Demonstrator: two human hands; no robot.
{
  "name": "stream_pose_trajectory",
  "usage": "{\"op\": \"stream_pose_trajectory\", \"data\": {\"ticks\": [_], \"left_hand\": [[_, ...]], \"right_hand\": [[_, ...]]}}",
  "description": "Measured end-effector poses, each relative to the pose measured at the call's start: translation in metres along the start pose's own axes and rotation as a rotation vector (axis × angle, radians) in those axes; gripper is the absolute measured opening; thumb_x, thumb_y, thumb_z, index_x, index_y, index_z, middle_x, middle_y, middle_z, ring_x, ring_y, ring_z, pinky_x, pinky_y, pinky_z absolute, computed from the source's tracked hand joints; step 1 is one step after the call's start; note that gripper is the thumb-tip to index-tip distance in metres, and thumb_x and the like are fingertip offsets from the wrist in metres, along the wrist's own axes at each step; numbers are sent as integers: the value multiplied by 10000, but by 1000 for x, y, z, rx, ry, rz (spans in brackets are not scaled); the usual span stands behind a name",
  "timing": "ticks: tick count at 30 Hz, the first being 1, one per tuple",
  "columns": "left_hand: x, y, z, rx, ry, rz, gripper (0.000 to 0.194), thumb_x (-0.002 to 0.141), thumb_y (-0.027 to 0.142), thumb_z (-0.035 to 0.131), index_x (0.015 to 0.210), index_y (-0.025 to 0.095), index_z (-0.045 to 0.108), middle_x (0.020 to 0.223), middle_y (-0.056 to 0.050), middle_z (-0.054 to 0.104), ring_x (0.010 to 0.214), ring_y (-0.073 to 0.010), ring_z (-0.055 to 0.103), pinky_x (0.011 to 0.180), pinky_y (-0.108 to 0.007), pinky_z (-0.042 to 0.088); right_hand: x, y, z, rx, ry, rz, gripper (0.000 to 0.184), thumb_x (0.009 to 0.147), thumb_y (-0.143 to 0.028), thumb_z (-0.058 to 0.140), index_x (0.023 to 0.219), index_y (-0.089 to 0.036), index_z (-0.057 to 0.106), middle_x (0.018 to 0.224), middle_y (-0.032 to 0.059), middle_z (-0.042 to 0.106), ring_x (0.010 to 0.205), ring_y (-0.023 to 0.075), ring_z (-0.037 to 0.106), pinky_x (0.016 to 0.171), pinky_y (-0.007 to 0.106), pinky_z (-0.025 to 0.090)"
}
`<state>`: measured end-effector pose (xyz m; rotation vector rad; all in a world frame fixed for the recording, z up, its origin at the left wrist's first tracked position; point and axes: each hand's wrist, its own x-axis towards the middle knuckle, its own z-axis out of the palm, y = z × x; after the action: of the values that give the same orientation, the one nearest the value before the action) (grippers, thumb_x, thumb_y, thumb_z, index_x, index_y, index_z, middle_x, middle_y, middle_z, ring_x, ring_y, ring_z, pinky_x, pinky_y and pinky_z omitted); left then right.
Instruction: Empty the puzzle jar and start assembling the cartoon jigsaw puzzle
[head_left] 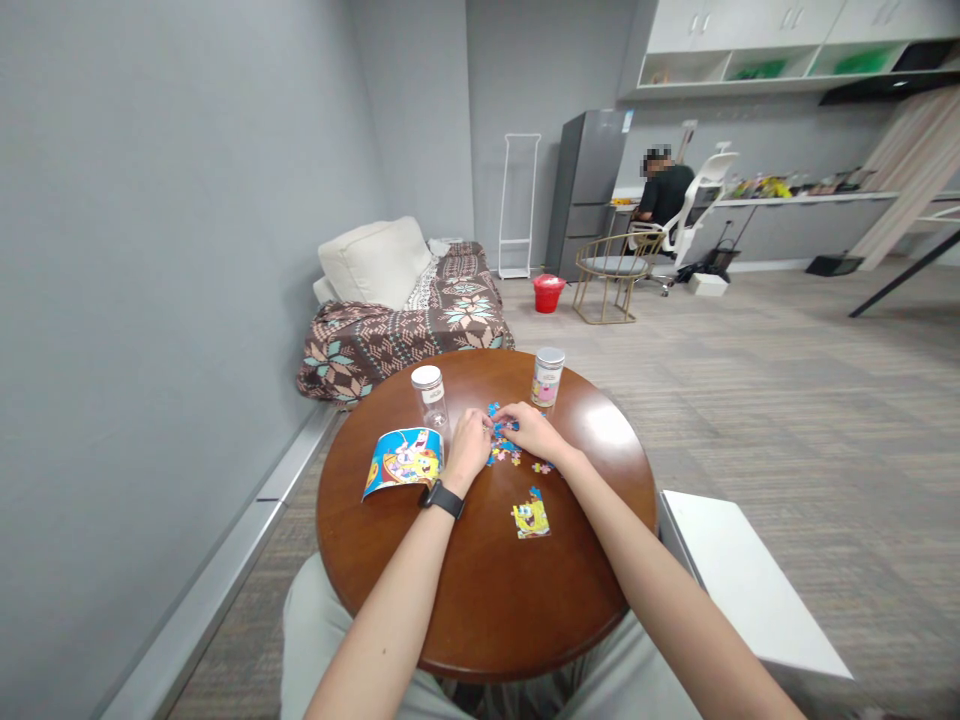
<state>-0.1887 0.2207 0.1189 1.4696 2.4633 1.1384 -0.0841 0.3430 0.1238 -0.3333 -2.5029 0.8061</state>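
Over a pile of small jigsaw puzzle pieces [506, 447], mostly blue with some pink and yellow, my two hands are close together. My left hand [471, 442], wearing a dark watch on the wrist, has its fingers curled at the pile's left side; what they hold is too small to make out. At the right side, my right hand [529, 430] reaches down with thumb and fingers apart, touching the pieces. Nearer to me lies a joined yellow puzzle section [531, 518] with a face on it. A printed picture sheet [405, 458] rests left of my left hand.
Behind the hands, a clear jar with a white lid [429, 392] and a printed jar with a silvery lid [548, 378] stand on the round brown table [480, 610]. A white box-like surface [750, 580] is at the right. A seated person [664, 195] is far back.
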Motion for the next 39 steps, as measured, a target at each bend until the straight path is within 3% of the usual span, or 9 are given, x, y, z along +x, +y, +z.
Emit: {"op": "stream_pose_trajectory", "data": {"ticks": [4, 8, 13, 19, 25, 33, 39], "left_hand": [[2, 6, -2, -113, 44, -15, 166, 811, 38, 524, 870, 192, 539, 962, -55, 630, 976, -184, 609, 913, -341, 483], [6, 7, -2, -363, 53, -152, 123, 817, 78, 566, 853, 185, 514, 835, -24, 643, 800, -136, 634, 795, -297, 532], [10, 2, 3, -613, 91, -300, 191, 754, 55, 636, 835, 170, 507, 772, -15, 651, 737, -109, 644, 743, -270, 554], [9, 5, 0, -753, 112, -347, 201, 761, 113, 662, 855, 172, 495, 818, -29, 663, 776, -118, 664, 689, -237, 545], [7, 13, -4, -1052, 101, -440, 275, 697, 185, 733, 832, 171, 494, 742, -6, 658, 675, -111, 641, 597, -201, 474], [7, 18, -6, -1236, 102, -513, 287, 648, 167, 773, 786, 163, 522, 679, 6, 640, 597, -98, 610, 541, -187, 418], [9, 19, -5, -1343, 94, -580, 254, 697, 100, 751, 778, 149, 515, 680, -3, 638, 605, -93, 621, 537, -177, 428]], "right_hand": [[1, 0, 0, 27, 42, 16, 292, 728, -58, 600, 960, -192, 715, 911, 45, 716, 889, 185, 619, 863, 334, 483], [2, 1, 0, 142, 98, 76, 272, 728, -90, 607, 978, -164, 687, 899, 57, 715, 859, 178, 649, 858, 338, 500], [6, 5, 5, 403, 143, 159, 204, 728, -144, 616, 928, -162, 650, 868, 48, 721, 830, 163, 676, 838, 318, 514], [9, 3, 1, 690, 141, 309, 215, 696, -253, 686, 882, -155, 645, 802, 57, 732, 759, 173, 688, 789, 326, 534], [7, -1, -2, 915, 164, 438, 281, 606, -256, 769, 844, -165, 651, 740, 27, 723, 681, 152, 679, 673, 273, 546], [7, -2, -1, 984, 174, 428, 326, 541, -261, 820, 815, -175, 666, 709, 4, 698, 652, 131, 647, 627, 245, 516], [4, -3, -2, 960, 122, 351, 330, 570, -323, 829, 825, -177, 677, 703, -13, 667, 625, 110, 594, 624, 245, 474]]}}
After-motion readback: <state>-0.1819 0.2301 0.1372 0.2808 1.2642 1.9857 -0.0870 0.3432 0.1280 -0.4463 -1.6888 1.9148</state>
